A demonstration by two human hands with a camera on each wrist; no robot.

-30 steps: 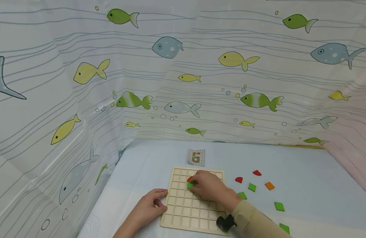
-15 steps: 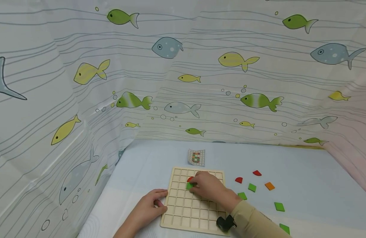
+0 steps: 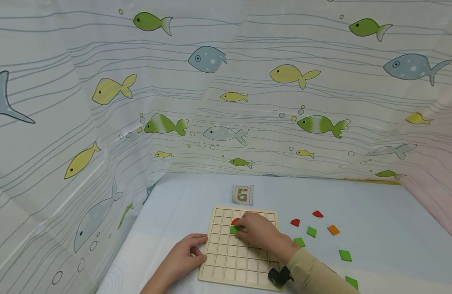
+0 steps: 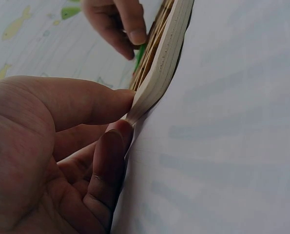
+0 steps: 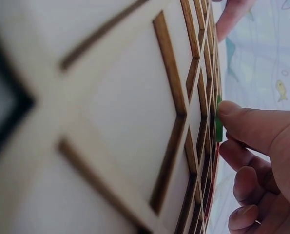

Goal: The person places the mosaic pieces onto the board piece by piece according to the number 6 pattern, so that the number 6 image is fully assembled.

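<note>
A wooden grid board (image 3: pixel 226 261) lies on the table before me. My left hand (image 3: pixel 184 254) holds its left edge; in the left wrist view, thumb and fingers meet at the board's rim (image 4: pixel 159 73). Over the upper middle of the grid, my right hand (image 3: pixel 257 230) has thumb and fingertips on a green square tile (image 3: pixel 233 230). That green tile (image 5: pixel 219 119) shows edge-on at the thumb in the right wrist view. Just above it, a red quarter-round tile (image 3: pixel 235 221) sits in the grid, partly covered by the fingers.
Right of the board lie red quarter-round tiles (image 3: pixel 317 214), an orange square tile (image 3: pixel 333 230) and several green square tiles (image 3: pixel 345 255). A small printed pattern card (image 3: pixel 242 194) is behind the board. Fish-print sheeting (image 3: pixel 262 122) walls the table. A black wrist camera (image 3: pixel 279 277) hangs over the board's lower right corner.
The green tile has shifted very slightly left under the right fingers since a second ago. The left hand and the board stay where they were.
</note>
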